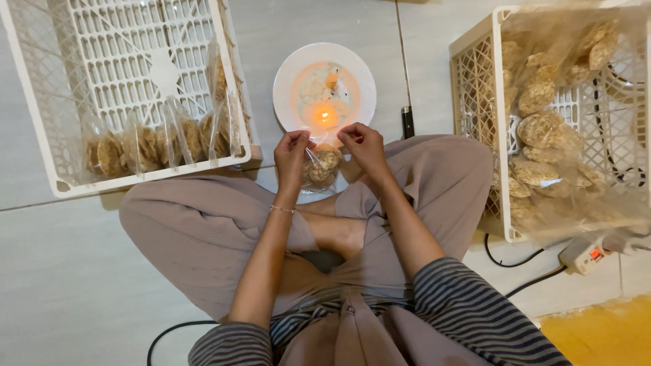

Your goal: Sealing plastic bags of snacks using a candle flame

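Both hands, left hand (291, 152) and right hand (363, 146), pinch a clear cracker bag (320, 166) just near of candle plate (324, 88); packed-bag crate (129, 88) left, loose-cracker crate (563, 122) right.

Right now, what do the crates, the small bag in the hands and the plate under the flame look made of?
Left crate and right crate: cream moulded plastic, lattice walls. Small bag, pinched at the top by the left hand and right hand: thin clear film, glossy and crinkled, the brown crackers inside showing through. Plate: smooth white, probably ceramic; melamine is possible.
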